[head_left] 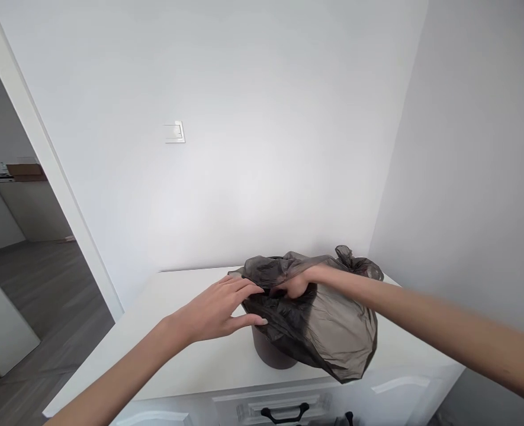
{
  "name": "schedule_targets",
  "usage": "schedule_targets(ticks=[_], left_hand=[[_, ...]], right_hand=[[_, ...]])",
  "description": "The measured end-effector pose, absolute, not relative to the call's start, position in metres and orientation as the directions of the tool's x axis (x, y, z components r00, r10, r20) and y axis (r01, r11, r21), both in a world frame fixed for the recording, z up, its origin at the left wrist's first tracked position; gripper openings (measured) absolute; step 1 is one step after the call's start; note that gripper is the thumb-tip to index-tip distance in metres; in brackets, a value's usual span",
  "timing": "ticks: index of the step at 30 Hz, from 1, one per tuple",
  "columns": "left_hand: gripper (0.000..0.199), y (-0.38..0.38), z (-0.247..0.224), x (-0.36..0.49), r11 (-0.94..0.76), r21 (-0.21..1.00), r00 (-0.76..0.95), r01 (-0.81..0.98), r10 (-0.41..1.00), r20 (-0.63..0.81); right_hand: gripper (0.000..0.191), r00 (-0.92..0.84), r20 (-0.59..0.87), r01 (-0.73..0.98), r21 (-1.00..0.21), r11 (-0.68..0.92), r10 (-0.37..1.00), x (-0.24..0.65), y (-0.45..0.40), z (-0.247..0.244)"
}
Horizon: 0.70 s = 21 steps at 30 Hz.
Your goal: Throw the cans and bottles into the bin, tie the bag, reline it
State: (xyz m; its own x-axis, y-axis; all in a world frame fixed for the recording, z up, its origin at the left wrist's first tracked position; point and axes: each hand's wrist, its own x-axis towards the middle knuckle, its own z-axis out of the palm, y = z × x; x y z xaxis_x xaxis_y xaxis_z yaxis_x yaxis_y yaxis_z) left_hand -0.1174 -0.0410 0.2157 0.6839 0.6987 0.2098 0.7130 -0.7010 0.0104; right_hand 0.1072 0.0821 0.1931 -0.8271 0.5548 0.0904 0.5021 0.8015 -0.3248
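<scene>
A thin, dark, see-through plastic bag [341, 331] is draped over a round brown container [273, 349] on a white cabinet top. The bag's wide flap hangs past the container's right side toward the front edge, and a crumpled loop of it stands up at the back right. My left hand [219, 305] is at the left of the bag's mouth, fingers stretched out and thumb apart, the tips at the film. My right hand [295, 285] reaches into the bag's mouth over the container. Its fingers are mostly hidden by the dark film.
The white cabinet [186, 373] has a drawer with a black handle [285, 413] in front. Behind it rises a white wall with a light switch [174, 132]. A grey wall [475, 177] stands to the right. At left, a doorway shows a cardboard box [25, 171] in another room.
</scene>
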Motion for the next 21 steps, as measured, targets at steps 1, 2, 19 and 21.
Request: schedule_targets(ticks=[1,2,19,21], left_hand=[[0.058,-0.040,0.213,-0.122,-0.703,-0.010,0.686,0.711,0.690,0.231],[0.058,-0.038,0.210,-0.126,-0.703,-0.026,0.685,0.711,0.683,0.253],[0.100,0.011,0.162,-0.133,0.036,0.580,0.132,0.814,0.961,-0.244],[0.103,0.002,0.156,-0.141,0.058,0.553,0.175,0.831,0.916,-0.360]], right_hand=[[0.011,-0.857,0.050,0.467,-0.348,0.813,0.513,0.119,0.081,0.199],[0.015,-0.878,0.011,0.440,-0.375,0.816,0.479,0.131,0.080,0.205],[0.080,-0.627,-0.154,0.269,-0.963,0.026,0.764,0.189,0.113,0.136],[0.080,-0.548,-0.154,0.287,-0.958,0.011,0.822,0.195,0.108,0.115]])
